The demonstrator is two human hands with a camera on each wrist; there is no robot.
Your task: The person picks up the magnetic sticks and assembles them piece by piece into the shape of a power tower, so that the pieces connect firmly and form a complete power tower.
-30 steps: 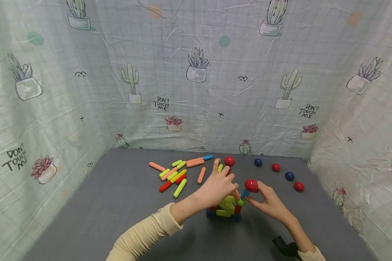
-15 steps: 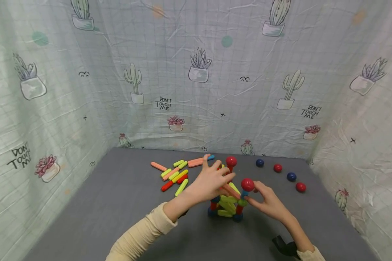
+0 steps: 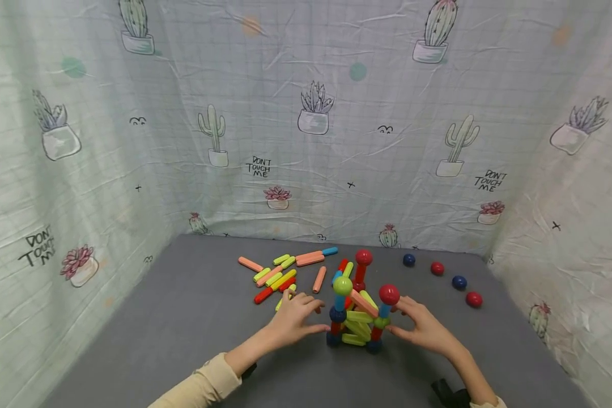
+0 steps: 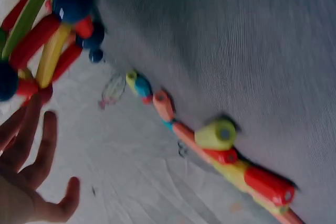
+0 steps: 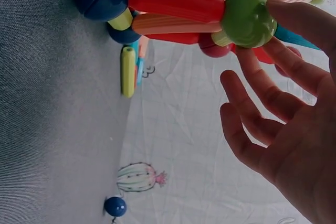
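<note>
A building-toy structure of magnetic sticks and balls stands on the grey table in the head view. Dark blue balls form its feet, and red and blue sticks rise to a light green ball on the left and a red ball on the right. My right hand pinches the mid-height green ball between thumb and fingers at the right front column. To the left, my left hand has its fingers spread, with the thumb tip close beside the left front column.
Loose sticks in orange, yellow-green, red and blue lie behind and left of the structure. Several red and blue balls are strung out at the back right. A patterned curtain borders the table's back and sides.
My left hand has come off the structure's top, moving left and down to its side, uncovering the light green ball and blue stick. My right hand stays at the right column, now lower on it.
</note>
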